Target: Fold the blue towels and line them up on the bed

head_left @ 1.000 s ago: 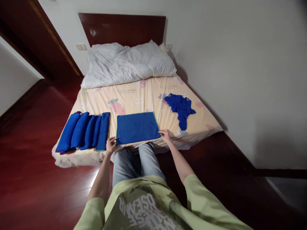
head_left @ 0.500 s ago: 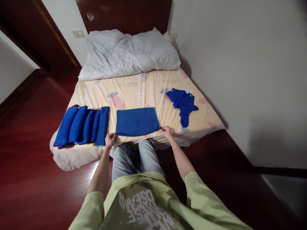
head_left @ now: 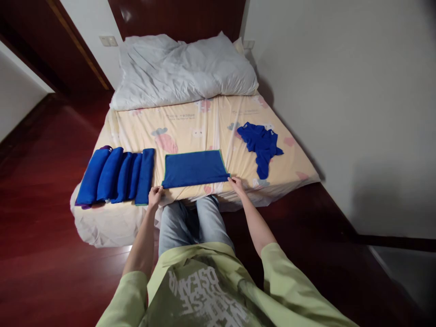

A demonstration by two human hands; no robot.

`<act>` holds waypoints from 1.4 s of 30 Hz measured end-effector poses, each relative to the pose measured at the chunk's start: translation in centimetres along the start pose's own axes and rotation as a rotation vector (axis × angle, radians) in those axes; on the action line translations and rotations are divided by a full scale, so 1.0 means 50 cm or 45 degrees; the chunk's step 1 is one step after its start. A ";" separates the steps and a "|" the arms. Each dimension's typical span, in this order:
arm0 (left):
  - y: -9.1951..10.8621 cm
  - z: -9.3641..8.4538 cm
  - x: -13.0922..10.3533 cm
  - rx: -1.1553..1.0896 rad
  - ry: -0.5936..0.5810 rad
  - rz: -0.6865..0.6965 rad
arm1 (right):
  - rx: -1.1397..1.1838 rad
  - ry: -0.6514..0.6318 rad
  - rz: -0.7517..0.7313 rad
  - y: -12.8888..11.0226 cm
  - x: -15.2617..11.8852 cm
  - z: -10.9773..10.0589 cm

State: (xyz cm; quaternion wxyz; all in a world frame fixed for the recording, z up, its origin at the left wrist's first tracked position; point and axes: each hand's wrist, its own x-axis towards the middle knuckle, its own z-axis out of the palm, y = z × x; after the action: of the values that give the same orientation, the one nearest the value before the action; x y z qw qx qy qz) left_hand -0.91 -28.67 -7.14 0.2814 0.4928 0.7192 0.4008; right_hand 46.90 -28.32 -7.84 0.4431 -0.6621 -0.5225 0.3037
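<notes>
Hands (head_left: 155,195) (head_left: 236,184) on towel (head_left: 194,169) corners (seemingly pinched)

Pale green short-sleeved T-shirt (head_left: 200,290) with whitish block lettering, light blue jeans (head_left: 190,225), bare forearms.

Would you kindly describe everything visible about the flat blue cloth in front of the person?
The flat blue cloth is a deep blue rectangle with a thin green edging, soft like a towel. It lies spread on the patterned bed sheet near the bed's foot. The left hand pinches its near left corner and the right hand its near right corner.
</notes>
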 end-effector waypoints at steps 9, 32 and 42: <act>-0.003 0.001 -0.021 -0.360 -0.038 0.079 | 0.307 0.093 0.111 -0.006 -0.009 0.000; 0.000 -0.005 -0.033 -0.014 -0.003 0.102 | 0.167 0.061 0.051 -0.028 -0.011 0.009; 0.020 0.007 -0.047 -0.086 0.104 0.042 | 0.175 0.166 0.109 0.005 0.003 0.031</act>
State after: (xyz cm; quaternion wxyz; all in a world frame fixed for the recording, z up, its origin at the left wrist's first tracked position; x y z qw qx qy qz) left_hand 0.68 -30.57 -6.42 0.2617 0.4782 0.7079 0.4491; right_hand 45.68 -27.79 -8.71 0.5071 -0.6702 -0.4418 0.3138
